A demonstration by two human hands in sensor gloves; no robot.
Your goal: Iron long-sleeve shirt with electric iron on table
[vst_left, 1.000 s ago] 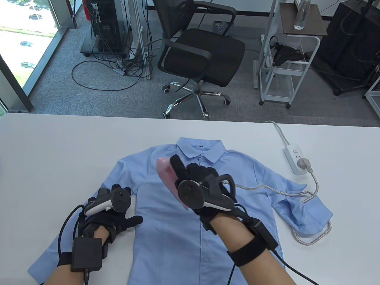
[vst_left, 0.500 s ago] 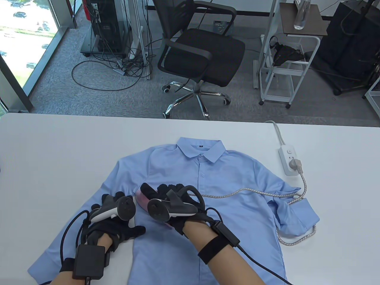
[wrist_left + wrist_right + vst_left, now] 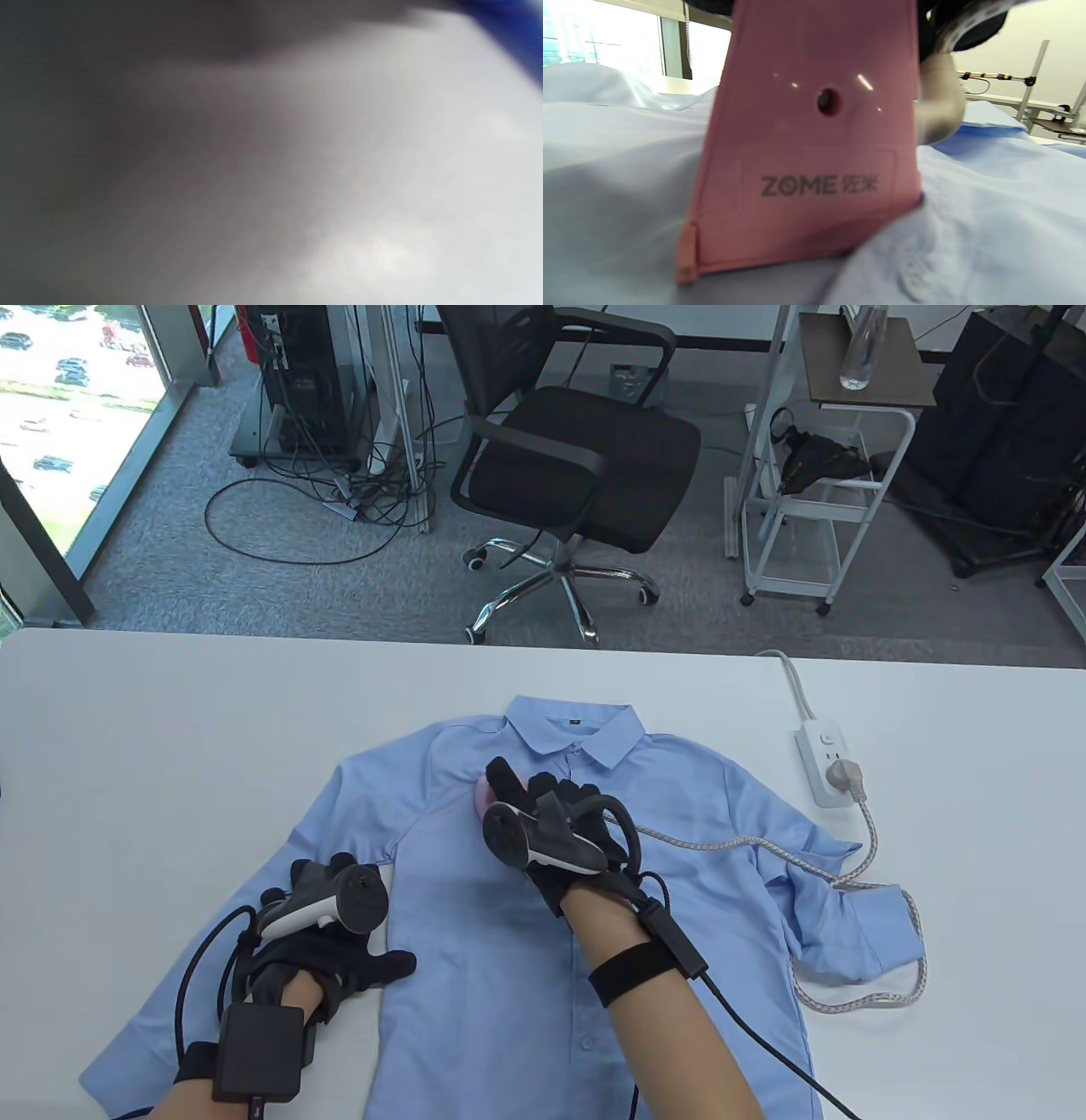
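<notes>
My right hand [image 3: 556,823] grips the pink iron [image 3: 814,169], fingers curled round its handle, soleplate down on the chest of the light-blue long-sleeve shirt [image 3: 509,967], just near of the collar [image 3: 573,729]. Shirt lies buttoned & flat on the white bench [image 3: 170,729]. My left hand [image 3: 327,933] presses the shirt's left side by the armpit, fingers straight & spread. The iron's braided cord [image 3: 857,882] runs right across the far sleeve to a power strip [image 3: 819,759]. Left wrist view: blur only.
</notes>
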